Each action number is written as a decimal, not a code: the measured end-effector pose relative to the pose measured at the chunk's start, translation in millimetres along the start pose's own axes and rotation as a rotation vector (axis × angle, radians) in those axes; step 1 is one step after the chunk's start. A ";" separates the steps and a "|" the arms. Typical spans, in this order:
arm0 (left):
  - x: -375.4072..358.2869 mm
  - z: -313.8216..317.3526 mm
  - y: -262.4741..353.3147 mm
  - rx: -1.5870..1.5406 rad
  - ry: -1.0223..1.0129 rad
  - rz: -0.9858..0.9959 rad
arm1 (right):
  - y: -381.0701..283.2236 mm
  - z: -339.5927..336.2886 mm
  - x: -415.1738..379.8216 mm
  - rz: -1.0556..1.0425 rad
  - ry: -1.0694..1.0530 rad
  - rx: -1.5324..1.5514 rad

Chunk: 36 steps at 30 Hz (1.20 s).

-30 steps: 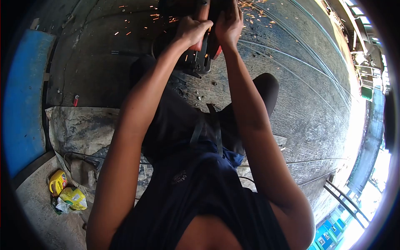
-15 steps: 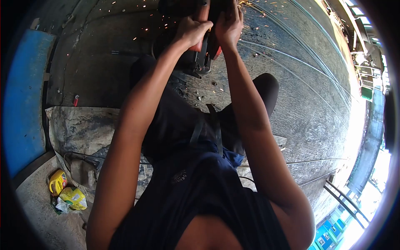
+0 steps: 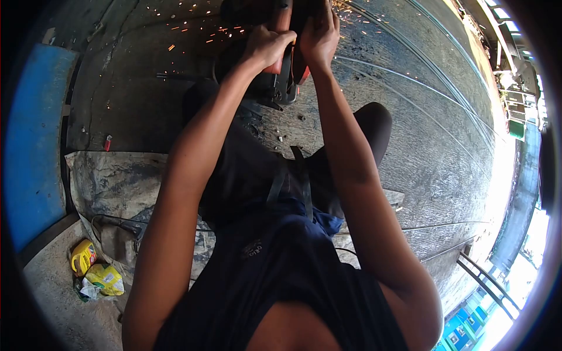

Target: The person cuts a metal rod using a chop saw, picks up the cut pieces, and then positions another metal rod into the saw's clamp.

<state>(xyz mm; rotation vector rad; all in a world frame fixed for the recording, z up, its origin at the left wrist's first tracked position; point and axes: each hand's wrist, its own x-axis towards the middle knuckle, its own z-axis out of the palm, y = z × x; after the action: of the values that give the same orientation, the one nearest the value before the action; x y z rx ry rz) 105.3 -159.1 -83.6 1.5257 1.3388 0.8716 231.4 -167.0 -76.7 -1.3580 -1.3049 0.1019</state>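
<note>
At the top centre of the head view, a red and black power tool (image 3: pixel 281 22) stands on the floor between my knees, throwing orange sparks to both sides. My left hand (image 3: pixel 268 47) is wrapped round its red handle. Just to the right, my right hand (image 3: pixel 319 38) is raised beside the tool's dark body, with its fingers pointing up. What the right fingers touch is hidden at the frame's top edge. Below the hands a dark metal base (image 3: pixel 284 88) shows, with small bits scattered on the floor near it.
Long thin metal rods (image 3: pixel 433 76) run across the floor on the right. A blue panel (image 3: pixel 38 140) stands at the left. A small red object (image 3: pixel 108 143) lies by a worn sheet (image 3: pixel 126 175). Yellow packages (image 3: pixel 104 278) lie at the lower left.
The sparks have changed position, with more of them now to the left of the tool. Both hands keep nearly the same place.
</note>
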 end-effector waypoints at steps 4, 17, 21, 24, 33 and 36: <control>-2.4 -2.6 3.2 0.028 -0.011 0.019 | 1.1 2.2 -1.7 -0.014 0.034 -0.089; -1.5 0.4 -2.2 0.000 -0.027 -0.002 | -0.6 0.3 -3.0 -0.033 0.027 -0.012; -1.8 -0.4 -3.7 0.001 -0.032 0.008 | -7.6 -2.6 -2.3 0.012 -0.024 -0.016; -3.0 1.9 -1.3 0.000 -0.006 0.022 | -0.4 -0.3 -2.9 0.043 -0.024 -0.054; -4.8 2.8 -0.4 0.008 0.065 0.077 | 2.3 1.3 -5.5 0.011 -0.001 -0.003; -8.2 0.4 4.1 0.046 0.018 0.054 | 0.6 -2.7 -6.5 0.007 -0.025 -0.028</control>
<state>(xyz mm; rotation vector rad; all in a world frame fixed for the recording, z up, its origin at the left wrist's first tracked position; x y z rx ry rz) 105.7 -167.3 -79.5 1.5996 1.3445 0.8951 231.3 -173.1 -80.2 -1.3889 -1.3267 0.1067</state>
